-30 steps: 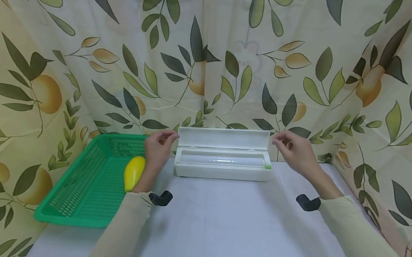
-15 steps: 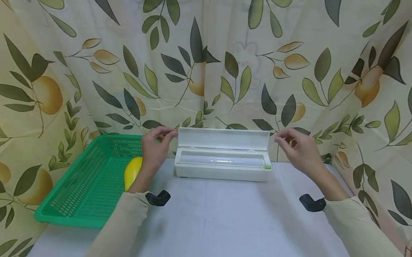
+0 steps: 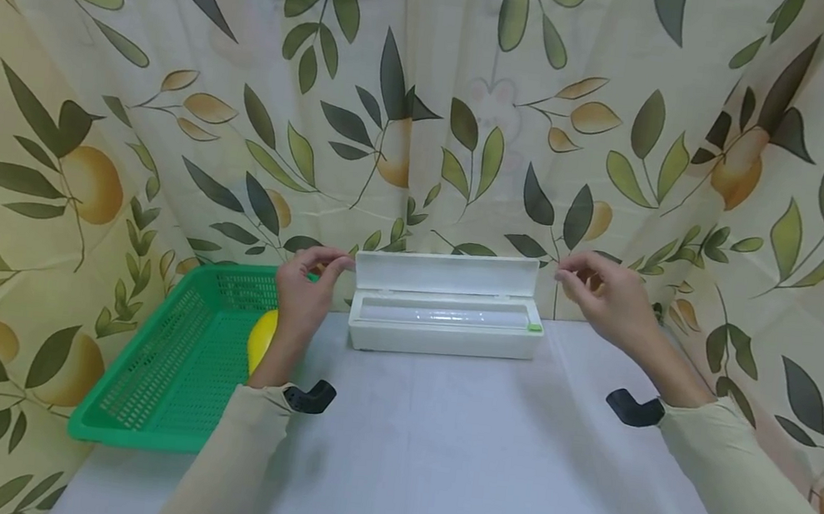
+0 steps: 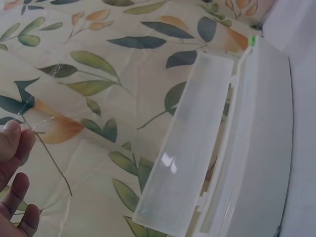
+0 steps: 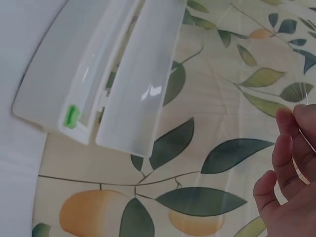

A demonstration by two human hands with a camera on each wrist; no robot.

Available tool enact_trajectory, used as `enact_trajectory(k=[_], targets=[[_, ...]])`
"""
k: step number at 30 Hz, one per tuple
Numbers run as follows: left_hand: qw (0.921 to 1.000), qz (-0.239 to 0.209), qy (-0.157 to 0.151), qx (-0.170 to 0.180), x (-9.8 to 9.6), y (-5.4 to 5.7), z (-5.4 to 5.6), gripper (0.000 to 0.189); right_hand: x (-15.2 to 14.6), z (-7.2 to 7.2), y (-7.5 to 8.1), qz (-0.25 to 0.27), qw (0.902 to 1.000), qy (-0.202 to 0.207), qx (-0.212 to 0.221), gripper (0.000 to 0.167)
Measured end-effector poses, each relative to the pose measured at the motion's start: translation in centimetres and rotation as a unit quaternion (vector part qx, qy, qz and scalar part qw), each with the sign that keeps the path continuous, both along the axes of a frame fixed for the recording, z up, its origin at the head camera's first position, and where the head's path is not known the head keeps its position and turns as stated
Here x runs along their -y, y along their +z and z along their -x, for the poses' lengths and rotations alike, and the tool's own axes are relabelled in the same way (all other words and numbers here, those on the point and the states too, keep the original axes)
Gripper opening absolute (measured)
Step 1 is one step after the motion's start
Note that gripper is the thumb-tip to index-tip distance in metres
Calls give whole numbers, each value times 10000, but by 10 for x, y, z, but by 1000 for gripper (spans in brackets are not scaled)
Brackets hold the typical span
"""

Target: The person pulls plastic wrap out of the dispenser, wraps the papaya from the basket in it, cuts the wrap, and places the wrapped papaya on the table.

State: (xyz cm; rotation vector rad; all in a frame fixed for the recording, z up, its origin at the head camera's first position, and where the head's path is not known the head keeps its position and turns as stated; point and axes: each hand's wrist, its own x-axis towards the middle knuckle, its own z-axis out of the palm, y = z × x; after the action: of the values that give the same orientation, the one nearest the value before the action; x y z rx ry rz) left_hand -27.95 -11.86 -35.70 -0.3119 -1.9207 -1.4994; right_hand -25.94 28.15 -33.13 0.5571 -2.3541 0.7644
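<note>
Now wider: two-handed hold on clear film [image 4: 43,120]

Left hand [image 3: 303,292], right hand [image 3: 612,301]: each pinching film between thumb and finger, farther apart than a second ago; probably spreading it. Film: apparently between the hands, near the raised lid [image 3: 448,275] of the white box [image 3: 444,343]. Edges, and any join to the roll [image 3: 443,316]: untraceable. Yellow item [image 3: 262,340], in green basket [image 3: 137,435]: partly hidden by left wrist.
</note>
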Motion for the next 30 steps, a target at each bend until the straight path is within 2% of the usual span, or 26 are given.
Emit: enact_trajectory(k=[10,30], targets=[[9997,89,-211,-111,6,10,-10,11,0,-9,13,-47,9999,53,-123,10],[9965,257,-179,-775,10,28,-27,9,2,-32,37,-223,9984,200,-482,13]])
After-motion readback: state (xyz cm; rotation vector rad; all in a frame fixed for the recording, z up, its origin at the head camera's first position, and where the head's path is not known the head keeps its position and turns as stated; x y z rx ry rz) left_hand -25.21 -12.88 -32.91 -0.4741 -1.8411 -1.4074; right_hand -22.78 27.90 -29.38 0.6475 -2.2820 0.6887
